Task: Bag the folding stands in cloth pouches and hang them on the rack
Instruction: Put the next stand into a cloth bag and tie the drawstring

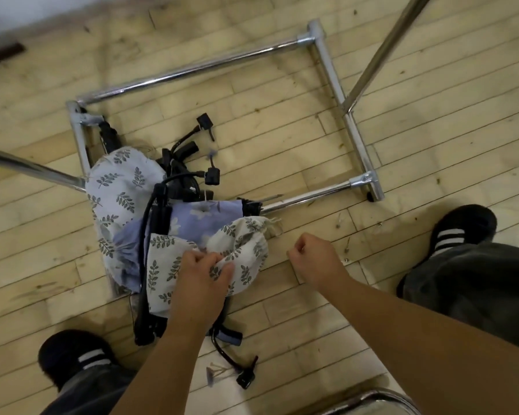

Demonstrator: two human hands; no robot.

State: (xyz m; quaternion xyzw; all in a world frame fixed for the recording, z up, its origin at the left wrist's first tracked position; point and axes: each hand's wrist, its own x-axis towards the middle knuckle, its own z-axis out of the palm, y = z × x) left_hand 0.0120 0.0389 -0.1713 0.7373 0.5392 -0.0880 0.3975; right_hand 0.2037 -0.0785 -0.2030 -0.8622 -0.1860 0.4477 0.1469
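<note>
The left hand [203, 272] pinched a fold of the white leaf-print pouch [165, 266], its fingers curled into the cloth. The right hand [312, 257] hovered just beside that pouch with fingers curled; whether it pinched anything could not be told. The held pouch lay on a heap with a lavender pouch [206, 218] and a second leaf-print pouch [117, 187]. Black folding stands [159, 217] lay tangled across and between them, with ends sticking out below the cloth. The heap sat on the wood floor [282, 139], over a corner of the chrome rack base [192, 67], between the left shoe [72, 354] and the right shoe [462, 226].
</note>
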